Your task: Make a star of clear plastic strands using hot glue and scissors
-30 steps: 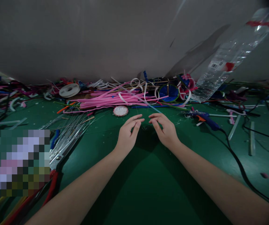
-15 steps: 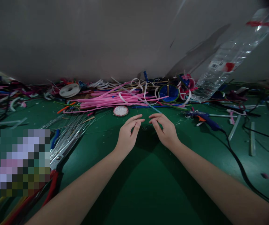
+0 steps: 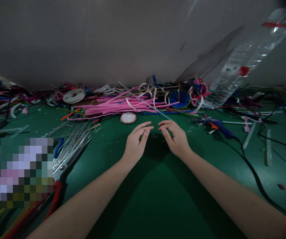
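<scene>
My left hand (image 3: 137, 139) and my right hand (image 3: 175, 137) are held low over the green table (image 3: 143, 199), fingertips facing each other across a small gap. On both, the fingers are loosely curved and the thumb stands apart from them. I see nothing held in either one. Just beyond my left fingertips lies a round white disc with a red rim (image 3: 128, 118). Behind the hands is a bundle of pink fuzzy stems (image 3: 118, 105), with curled white strips (image 3: 155, 99) over it. A pale blue stick (image 3: 164, 115) points toward my right hand.
A blue glue gun (image 3: 224, 129) with a black cord lies at right, near clear glue sticks (image 3: 249, 135). A plastic bottle (image 3: 245, 63) leans against the grey wall. At left are red-handled scissors (image 3: 62, 168), thin wires (image 3: 77, 142), a white spool (image 3: 74, 96) and a pixelated patch.
</scene>
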The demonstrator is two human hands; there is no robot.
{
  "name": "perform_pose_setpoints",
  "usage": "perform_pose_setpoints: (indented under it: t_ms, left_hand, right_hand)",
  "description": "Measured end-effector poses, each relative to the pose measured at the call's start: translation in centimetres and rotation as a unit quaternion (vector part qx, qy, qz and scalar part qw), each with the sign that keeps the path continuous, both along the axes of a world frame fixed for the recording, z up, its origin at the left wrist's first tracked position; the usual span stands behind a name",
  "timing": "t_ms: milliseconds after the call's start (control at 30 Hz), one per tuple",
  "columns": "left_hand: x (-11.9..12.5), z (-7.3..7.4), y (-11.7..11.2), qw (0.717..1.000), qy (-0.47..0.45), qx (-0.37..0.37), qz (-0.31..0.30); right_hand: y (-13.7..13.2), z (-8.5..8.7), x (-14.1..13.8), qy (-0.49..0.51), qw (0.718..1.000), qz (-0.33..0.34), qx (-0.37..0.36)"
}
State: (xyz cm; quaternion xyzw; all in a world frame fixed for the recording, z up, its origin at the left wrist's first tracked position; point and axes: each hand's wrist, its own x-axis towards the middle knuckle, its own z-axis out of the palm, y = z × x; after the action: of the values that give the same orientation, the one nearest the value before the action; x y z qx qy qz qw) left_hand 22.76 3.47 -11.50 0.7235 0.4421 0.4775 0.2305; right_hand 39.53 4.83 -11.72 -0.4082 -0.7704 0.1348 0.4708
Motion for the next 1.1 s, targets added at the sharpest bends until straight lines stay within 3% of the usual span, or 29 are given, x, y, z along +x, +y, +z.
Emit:
perform_pose_setpoints:
  t_ms: [233,633,1100]
  left_hand:
    - [0.01,-0.05,0.06,1.0,-0.006,0.004,-0.002]
    - [0.04,-0.09,0.03,1.0,-0.002,0.004,0.001]
    - [0.04,-0.01,0.02,1.0,-0.011,-0.001,-0.005]
  right_hand:
    - [-0.17,0.07,0.17,0.028,0.999,0.018,-0.021]
    - [0.08,-0.41,0.19,-0.049,0.998,0.023,-0.034]
    - [0.34,-0.86,0.17,-0.057,0.996,0.048,-0.041]
